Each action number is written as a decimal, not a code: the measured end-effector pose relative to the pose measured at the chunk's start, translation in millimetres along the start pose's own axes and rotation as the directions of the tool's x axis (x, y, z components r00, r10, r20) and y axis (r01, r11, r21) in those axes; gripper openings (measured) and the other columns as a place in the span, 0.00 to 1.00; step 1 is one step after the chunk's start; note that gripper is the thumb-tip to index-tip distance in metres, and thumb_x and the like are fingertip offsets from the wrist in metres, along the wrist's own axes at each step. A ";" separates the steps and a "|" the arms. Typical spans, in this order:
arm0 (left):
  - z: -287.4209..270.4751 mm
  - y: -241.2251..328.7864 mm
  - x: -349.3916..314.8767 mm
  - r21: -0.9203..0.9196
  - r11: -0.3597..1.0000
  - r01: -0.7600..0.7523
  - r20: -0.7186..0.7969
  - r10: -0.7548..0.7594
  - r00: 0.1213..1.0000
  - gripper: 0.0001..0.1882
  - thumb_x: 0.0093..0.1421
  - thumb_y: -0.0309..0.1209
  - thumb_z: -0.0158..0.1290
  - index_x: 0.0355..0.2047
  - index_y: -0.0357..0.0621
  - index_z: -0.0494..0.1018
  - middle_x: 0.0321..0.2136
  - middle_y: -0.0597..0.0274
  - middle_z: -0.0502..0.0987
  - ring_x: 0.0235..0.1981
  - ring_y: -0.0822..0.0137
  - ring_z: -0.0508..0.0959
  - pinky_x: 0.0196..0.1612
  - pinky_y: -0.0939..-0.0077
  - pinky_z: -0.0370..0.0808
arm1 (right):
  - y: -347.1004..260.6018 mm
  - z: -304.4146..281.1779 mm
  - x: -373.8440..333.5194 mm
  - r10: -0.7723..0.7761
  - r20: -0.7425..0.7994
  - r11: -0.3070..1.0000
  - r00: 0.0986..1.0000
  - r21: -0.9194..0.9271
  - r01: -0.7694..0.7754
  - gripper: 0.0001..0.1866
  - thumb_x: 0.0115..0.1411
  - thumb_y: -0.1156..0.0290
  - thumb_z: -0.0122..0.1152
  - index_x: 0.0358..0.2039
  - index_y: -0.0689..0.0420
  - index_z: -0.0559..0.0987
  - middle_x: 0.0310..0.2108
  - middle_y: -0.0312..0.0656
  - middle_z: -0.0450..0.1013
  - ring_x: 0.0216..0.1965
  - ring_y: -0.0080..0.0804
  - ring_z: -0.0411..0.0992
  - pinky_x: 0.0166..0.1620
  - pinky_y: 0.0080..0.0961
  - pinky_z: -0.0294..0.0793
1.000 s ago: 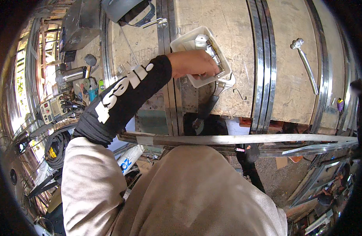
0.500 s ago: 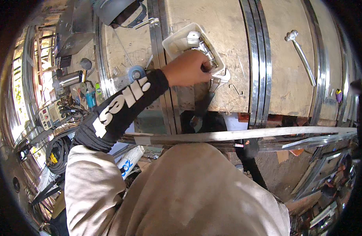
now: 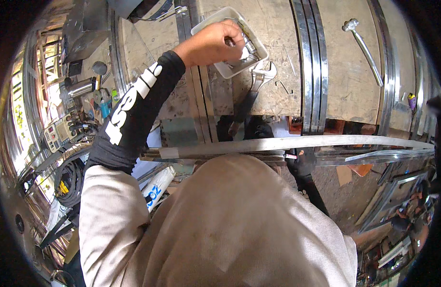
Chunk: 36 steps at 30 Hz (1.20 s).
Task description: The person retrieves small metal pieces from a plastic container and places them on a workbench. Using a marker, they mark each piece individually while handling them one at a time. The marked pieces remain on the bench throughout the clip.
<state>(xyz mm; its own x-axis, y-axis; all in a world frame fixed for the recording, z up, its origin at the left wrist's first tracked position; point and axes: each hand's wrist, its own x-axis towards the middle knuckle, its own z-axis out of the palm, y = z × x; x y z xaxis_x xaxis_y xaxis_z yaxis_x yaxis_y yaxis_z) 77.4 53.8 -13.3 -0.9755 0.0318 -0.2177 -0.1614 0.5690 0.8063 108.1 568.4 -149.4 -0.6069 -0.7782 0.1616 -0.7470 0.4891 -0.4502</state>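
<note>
My left hand [image 3: 216, 42], in a black printed arm sleeve, reaches over a white plastic tub [image 3: 229, 75] of small metal parts. Its fingers are curled together; whatever is pinched in them is hidden. Just below the tub lies an adjustable wrench [image 3: 263, 73], its dark handle toward me. Low on the right, beside a long metal bar [image 3: 278, 144], my right hand [image 3: 305, 162] is in deep shadow and looks closed. A small pink-and-white stick [image 3: 290, 156] pokes out at its fingertips.
A hammer [image 3: 365, 50] lies on the wooden bench at the right. Steel profiles [image 3: 312, 71] cross the bench. To the left stand a welding machine [image 3: 58, 134], a blue power tool [image 3: 105, 104] and a coil of black cable [image 3: 68, 184]. A bent hex key [image 3: 284, 87] lies near the wrench.
My left hand has moved away from the tub's near right corner by the wrench to farther over the tub. The whole view has shifted a little; my right hand stays by the bar.
</note>
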 end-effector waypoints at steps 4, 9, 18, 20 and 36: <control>3.1 -7.3 -11.3 -0.088 0.994 -0.062 -0.182 0.045 0.982 0.03 0.60 0.26 0.63 0.33 0.41 0.81 0.44 0.64 0.76 0.50 0.67 0.76 0.57 0.70 0.73 | -4.3 -2.3 -0.5 0.116 0.044 0.993 0.992 -0.044 -0.114 0.12 0.62 0.63 0.69 0.40 0.58 0.83 0.38 0.54 0.77 0.38 0.60 0.78 0.38 0.54 0.77; -3.2 -9.0 -57.6 -0.551 0.820 -0.155 -0.401 -0.097 0.911 0.16 0.68 0.38 0.66 0.47 0.38 0.81 0.53 0.53 0.80 0.47 0.59 0.81 0.52 0.66 0.78 | -0.4 3.4 -0.9 0.072 0.019 0.997 0.997 0.031 -0.072 0.10 0.62 0.63 0.68 0.37 0.57 0.83 0.36 0.54 0.77 0.35 0.59 0.77 0.36 0.53 0.76; -14.3 -47.4 -281.9 -0.452 0.892 0.023 -0.680 -0.361 0.638 0.11 0.72 0.28 0.60 0.49 0.33 0.76 0.43 0.56 0.84 0.45 0.64 0.87 0.52 0.71 0.82 | 28.2 5.9 -16.4 0.076 0.031 0.996 0.997 -0.040 -0.075 0.16 0.73 0.61 0.59 0.50 0.58 0.87 0.50 0.55 0.83 0.59 0.59 0.76 0.64 0.51 0.72; -5.0 -70.6 -335.5 -0.520 0.854 0.013 -0.704 -0.437 0.559 0.09 0.71 0.26 0.60 0.48 0.34 0.77 0.41 0.57 0.84 0.45 0.65 0.86 0.50 0.72 0.81 | 34.3 6.6 -21.9 0.186 0.040 0.972 0.982 0.141 -0.190 0.16 0.74 0.60 0.58 0.50 0.58 0.87 0.49 0.56 0.83 0.59 0.57 0.76 0.64 0.51 0.71; 152.0 -165.0 -512.8 -0.904 0.389 -0.177 -0.421 -0.736 0.531 0.09 0.72 0.25 0.60 0.50 0.37 0.81 0.39 0.62 0.84 0.40 0.71 0.84 0.43 0.77 0.82 | -377.7 215.9 87.9 -0.288 0.240 0.955 0.927 0.001 0.296 0.24 0.67 0.63 0.64 0.61 0.57 0.77 0.48 0.56 0.78 0.46 0.57 0.80 0.46 0.49 0.78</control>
<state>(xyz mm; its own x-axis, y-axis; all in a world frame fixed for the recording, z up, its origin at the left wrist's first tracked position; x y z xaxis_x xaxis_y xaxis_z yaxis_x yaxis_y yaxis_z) 627.0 68.5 -118.3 -0.4619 -0.7474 -0.4775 -0.0249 -0.5273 0.8493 395.5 230.2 -154.7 -0.2825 -0.9568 0.0685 -0.8930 0.2363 -0.3831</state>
